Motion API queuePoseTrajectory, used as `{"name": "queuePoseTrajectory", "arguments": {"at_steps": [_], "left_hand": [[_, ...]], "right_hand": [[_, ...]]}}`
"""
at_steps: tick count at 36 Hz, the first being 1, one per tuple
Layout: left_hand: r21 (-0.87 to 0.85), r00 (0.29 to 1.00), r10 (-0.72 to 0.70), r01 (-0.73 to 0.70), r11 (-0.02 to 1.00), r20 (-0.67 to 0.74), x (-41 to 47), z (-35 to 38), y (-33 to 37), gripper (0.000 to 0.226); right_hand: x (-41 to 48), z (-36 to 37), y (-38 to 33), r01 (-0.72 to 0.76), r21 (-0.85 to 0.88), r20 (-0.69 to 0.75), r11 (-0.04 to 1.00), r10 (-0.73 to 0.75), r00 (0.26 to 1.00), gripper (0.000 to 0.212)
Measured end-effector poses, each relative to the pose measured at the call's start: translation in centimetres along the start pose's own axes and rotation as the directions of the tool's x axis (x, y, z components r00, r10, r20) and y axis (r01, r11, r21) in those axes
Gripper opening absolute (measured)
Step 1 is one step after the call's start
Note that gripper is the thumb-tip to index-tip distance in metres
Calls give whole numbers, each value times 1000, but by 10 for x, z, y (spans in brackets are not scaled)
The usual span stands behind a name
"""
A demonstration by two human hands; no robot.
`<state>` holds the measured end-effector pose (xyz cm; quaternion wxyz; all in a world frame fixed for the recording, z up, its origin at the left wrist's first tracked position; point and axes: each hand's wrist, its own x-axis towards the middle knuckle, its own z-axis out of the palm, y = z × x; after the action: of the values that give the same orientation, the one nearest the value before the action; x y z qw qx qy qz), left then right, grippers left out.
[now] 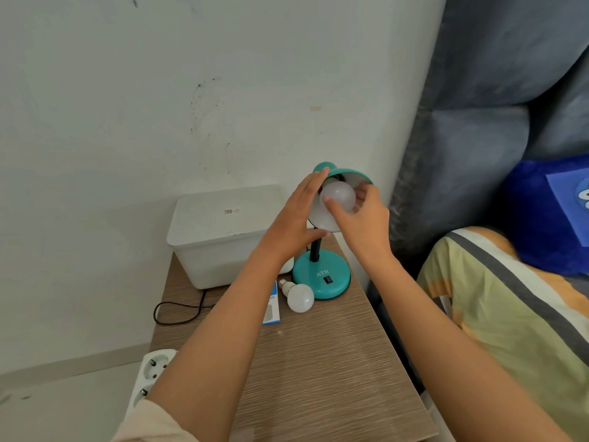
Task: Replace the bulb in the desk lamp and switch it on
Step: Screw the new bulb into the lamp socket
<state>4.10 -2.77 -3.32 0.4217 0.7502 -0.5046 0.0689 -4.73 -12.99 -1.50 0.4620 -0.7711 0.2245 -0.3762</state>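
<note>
A teal desk lamp stands on a wooden bedside table (318,362), its round base (320,279) carrying a black rocker switch (328,279). Its shade (345,175) tilts toward me. My left hand (296,218) cups the left side of the shade. My right hand (363,218) holds a white bulb (338,196) inside the shade's mouth, thumb and fingers around the globe. The bulb's screw end is hidden in the shade. A second white bulb (298,296) lies on the table just left of the base.
A white lidded plastic box (220,234) stands at the back left against the wall. A blue and white bulb carton (272,309) lies under my left forearm. A black cord (178,311) loops behind it. A white power strip (153,374) hangs off the left edge. A bed lies right.
</note>
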Motion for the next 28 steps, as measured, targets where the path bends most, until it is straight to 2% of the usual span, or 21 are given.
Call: {"name": "queuePoseTrajectory", "arguments": {"at_steps": [3,6,11,15,18,22,25,28], "left_hand": [[-1,1000,7,-7,1000,-6,0,0,0,102],[2,1000,6,-6,1000,-7,0,-1,-2,103],[-9,1000,3,-4,1000,-10,0,0,-3,102],[-15,1000,3,-3,1000,-6,0,-2,-3,102],[-9,1000,-1,1,1000,-2,1,-1,-3,103],[2,1000,6,-6,1000,-9,1,1,-1,101],[6,1000,10,-10,1000,-8,1,0,0,101],[4,1000,8,-8,1000,-16,0,-1,1,100]], "right_hand": [[-2,2,1,61,-64,27,996,-60,998,58],[2,0,-2,-27,7,15,1000,27,1000,55],[-2,6,-2,82,-65,19,995,-81,997,60],[3,1,-5,-5,15,20,1000,5,1000,57],[2,3,-4,60,-29,28,998,-60,998,55],[3,1,-5,-43,50,7,998,42,999,54],[-1,2,-4,42,-5,10,999,-42,999,58],[1,0,-5,-17,50,18,999,16,1000,52]]}}
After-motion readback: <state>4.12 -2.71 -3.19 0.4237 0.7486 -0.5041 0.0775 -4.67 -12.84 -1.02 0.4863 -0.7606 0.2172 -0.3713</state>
